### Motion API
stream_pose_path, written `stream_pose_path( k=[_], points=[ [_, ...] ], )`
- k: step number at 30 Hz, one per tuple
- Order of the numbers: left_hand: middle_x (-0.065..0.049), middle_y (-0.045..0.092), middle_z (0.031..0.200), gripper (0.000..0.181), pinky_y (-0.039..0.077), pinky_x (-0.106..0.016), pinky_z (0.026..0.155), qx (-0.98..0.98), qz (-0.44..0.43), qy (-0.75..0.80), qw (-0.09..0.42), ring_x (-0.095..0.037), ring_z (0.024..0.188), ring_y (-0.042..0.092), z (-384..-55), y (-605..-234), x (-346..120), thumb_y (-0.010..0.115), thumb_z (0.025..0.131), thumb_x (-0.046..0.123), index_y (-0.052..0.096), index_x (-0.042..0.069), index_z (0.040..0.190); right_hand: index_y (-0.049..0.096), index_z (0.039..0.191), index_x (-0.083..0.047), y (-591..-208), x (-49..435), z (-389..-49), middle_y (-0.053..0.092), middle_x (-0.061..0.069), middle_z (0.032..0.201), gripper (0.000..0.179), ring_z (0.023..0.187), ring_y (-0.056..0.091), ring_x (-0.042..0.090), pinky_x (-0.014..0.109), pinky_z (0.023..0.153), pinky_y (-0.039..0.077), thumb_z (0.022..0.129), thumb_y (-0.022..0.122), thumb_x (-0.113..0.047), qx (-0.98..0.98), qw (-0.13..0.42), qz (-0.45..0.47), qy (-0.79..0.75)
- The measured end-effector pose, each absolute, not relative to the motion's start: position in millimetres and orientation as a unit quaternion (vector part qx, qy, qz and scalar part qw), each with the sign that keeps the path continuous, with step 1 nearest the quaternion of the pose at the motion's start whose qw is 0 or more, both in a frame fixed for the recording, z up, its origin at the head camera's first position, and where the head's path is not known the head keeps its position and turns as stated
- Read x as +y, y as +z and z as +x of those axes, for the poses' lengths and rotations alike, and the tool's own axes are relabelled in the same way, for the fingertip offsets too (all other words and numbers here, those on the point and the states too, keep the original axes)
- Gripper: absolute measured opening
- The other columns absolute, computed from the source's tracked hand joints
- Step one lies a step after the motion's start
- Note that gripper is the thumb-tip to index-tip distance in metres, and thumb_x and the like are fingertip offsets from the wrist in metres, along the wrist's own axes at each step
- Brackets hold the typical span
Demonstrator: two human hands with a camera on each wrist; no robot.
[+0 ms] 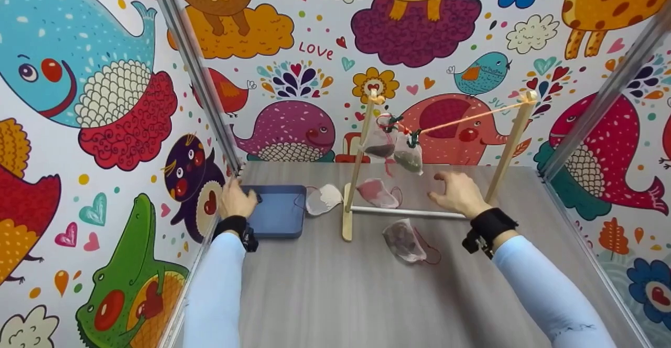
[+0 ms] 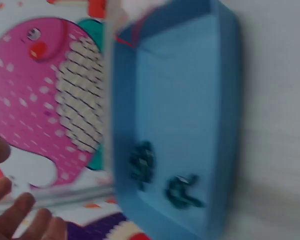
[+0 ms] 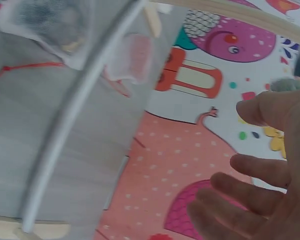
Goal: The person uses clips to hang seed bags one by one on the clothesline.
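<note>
My left hand (image 1: 236, 199) hovers at the left end of a blue tray (image 1: 277, 227), fingers loosely spread and holding nothing. Two dark green clips (image 2: 179, 192) lie inside that end of the tray. My right hand (image 1: 461, 193) is held over the crossbar near the right post of a wooden frame (image 1: 511, 149), its fingers apart with nothing between them. From the frame's orange string (image 1: 472, 117) hang two mesh drawstring pouches (image 1: 408, 160), fastened by green clips (image 1: 414, 138) near the left post.
A white pouch (image 1: 323, 199) lies between tray and frame. Behind the grey crossbar (image 1: 403, 211) rests a pinkish pouch (image 1: 378, 193); another pouch (image 1: 404, 240) with a red cord lies in front. Patterned walls (image 1: 293, 128) enclose the table (image 1: 314, 295).
</note>
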State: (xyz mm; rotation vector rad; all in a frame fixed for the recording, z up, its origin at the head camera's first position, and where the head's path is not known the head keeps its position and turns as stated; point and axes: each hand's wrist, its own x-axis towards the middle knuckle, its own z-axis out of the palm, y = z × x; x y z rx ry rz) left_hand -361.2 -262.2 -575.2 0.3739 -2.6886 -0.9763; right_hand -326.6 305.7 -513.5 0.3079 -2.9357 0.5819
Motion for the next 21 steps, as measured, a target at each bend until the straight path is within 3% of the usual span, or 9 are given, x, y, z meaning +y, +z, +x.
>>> stream_pose_path(
  k=[4,7,11,14,17,21],
  points=[
    [-0.043,0.054,0.155,0.064,0.042,-0.070,0.127,-0.951,0.140,-0.273,0.036,-0.062,0.148,0.051,-356.6,-598.9,-271.8,0.064,0.103,0.024,0.053,-0.012,0.155,0.072,0.139,0.005,-528.2,310.9,-323.2,0.078,0.031,0.128,0.061,0.109,0.076,0.049,0.066,0.089,0.063,0.093,0.083,-0.034,-0.981,0.055,0.087,0.162],
    [-0.043,0.056,0.152,0.058,0.045,-0.071,0.124,-0.961,0.125,-0.246,-0.001,-0.064,0.146,0.052,-353.3,-611.7,-273.4,0.064,0.104,0.019,0.056,-0.013,0.152,0.075,0.136,0.000,-539.7,312.4,-320.5,0.082,0.025,0.125,0.060,0.106,0.080,0.045,0.060,0.082,0.060,0.091,0.083,-0.039,-0.986,0.059,0.086,0.126],
    [-0.039,0.058,0.153,0.051,0.050,-0.072,0.118,-0.965,0.110,-0.235,-0.030,-0.061,0.143,0.055,-353.0,-621.9,-272.5,0.065,0.105,0.013,0.060,-0.008,0.151,0.076,0.134,0.001,-552.8,311.3,-315.5,0.082,0.025,0.127,0.055,0.112,0.080,0.046,0.064,0.095,0.050,0.095,0.081,-0.037,-0.986,0.047,0.095,0.131],
    [-0.039,0.053,0.158,0.058,0.048,-0.073,0.119,-0.966,0.099,-0.232,-0.054,-0.062,0.146,0.052,-356.4,-630.8,-273.5,0.067,0.105,0.016,0.055,-0.007,0.157,0.074,0.133,0.007,-560.0,309.5,-312.9,0.080,0.029,0.129,0.052,0.117,0.078,0.049,0.068,0.109,0.052,0.097,0.081,-0.029,-0.980,0.035,0.105,0.167],
    [-0.041,0.045,0.165,0.070,0.042,-0.078,0.124,-0.966,0.089,-0.225,-0.086,-0.066,0.151,0.045,-361.8,-642.5,-276.3,0.068,0.106,0.025,0.044,-0.007,0.164,0.074,0.131,0.010,-565.7,307.5,-311.9,0.079,0.032,0.127,0.049,0.115,0.078,0.050,0.066,0.101,0.062,0.096,0.081,-0.023,-0.974,0.035,0.121,0.186],
    [-0.043,0.033,0.172,0.082,0.033,-0.082,0.127,-0.964,0.089,-0.207,-0.140,-0.073,0.154,0.036,-369.0,-657.0,-279.3,0.066,0.106,0.037,0.036,-0.006,0.169,0.075,0.127,0.011,-570.5,304.5,-311.0,0.080,0.033,0.123,0.046,0.110,0.079,0.050,0.065,0.095,0.064,0.095,0.082,-0.021,-0.971,0.040,0.139,0.192]
  ],
)
